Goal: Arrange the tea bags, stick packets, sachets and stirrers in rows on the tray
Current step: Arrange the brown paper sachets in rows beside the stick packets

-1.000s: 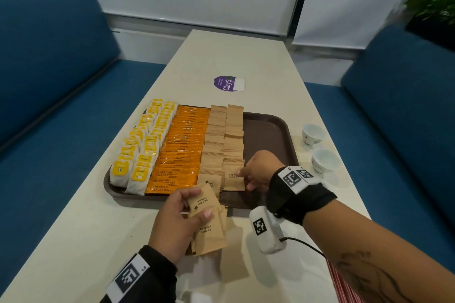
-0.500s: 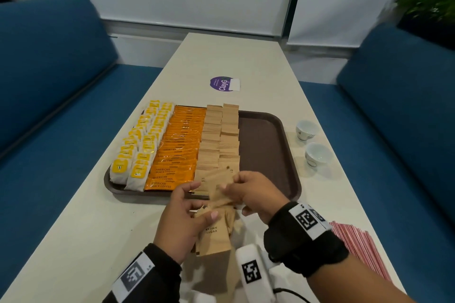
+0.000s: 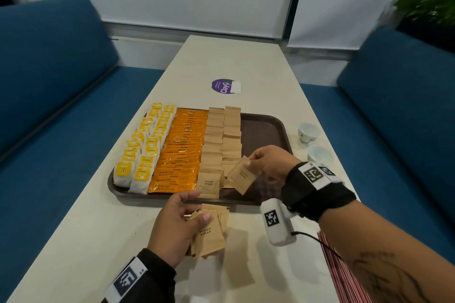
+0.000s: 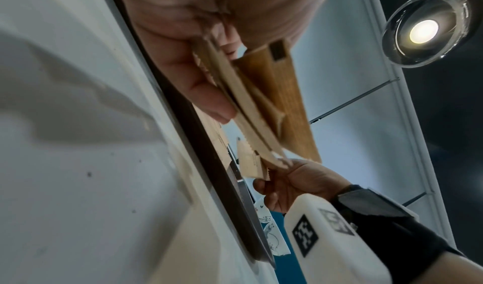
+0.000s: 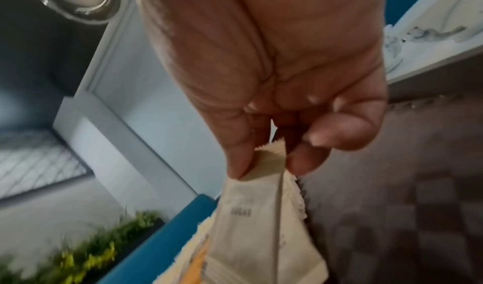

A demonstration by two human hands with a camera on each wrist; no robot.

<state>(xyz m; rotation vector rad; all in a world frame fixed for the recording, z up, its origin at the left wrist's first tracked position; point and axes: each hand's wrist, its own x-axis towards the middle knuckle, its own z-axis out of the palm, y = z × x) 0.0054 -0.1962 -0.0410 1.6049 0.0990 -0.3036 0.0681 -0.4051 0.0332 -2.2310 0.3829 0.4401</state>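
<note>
Dark brown tray [image 3: 263, 128], white tea bags [image 3: 140, 152] with yellow labels, orange packets [image 3: 183, 147] with dark lettering, tan sachets [image 3: 222, 135] printed in brown, red-and-white striped stirrers [image 3: 344, 280], cream bench [image 3: 234, 59], white cups [image 3: 307, 131], purple sticker [image 3: 222, 86], blue sofas [image 3: 49, 61]

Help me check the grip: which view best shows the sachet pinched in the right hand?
Head view: the sachet, label included, hangs from the right hand over the tray. Right wrist shows it blurred; left wrist, edge-on.
</note>
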